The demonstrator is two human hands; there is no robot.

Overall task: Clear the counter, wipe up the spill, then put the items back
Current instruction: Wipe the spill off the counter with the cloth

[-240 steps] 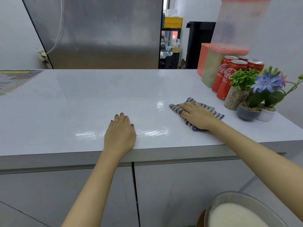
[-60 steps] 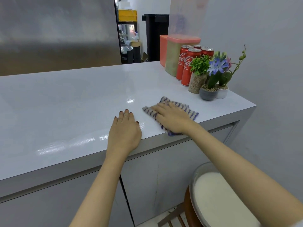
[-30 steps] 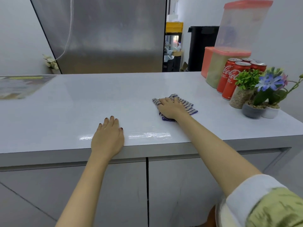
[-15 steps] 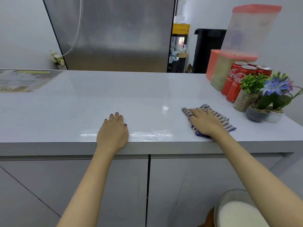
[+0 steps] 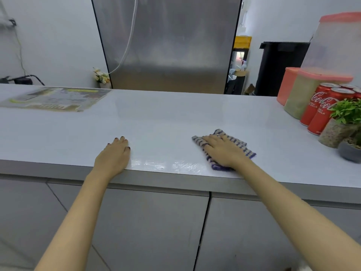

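Right grip (image 5: 222,151) spread flat on the blue-striped cloth (image 5: 242,146); we'd sweep it toward 9 o'clock, over the wet streak (image 5: 166,165).

Striped cloth (image 5: 240,146) flat on seemingly wet counter (image 5: 175,118)

Right hand (image 5: 224,151) presses a striped cloth (image 5: 240,145) on the white counter (image 5: 175,118); left hand (image 5: 113,155) lies flat.

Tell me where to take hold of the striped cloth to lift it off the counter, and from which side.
Grip the cloth at its middle, from straight above, by curling the fingers of the right hand that lies flat on it. It is limp and spread flat on the counter, so no edge stands up; bunching it should give the surest hold.
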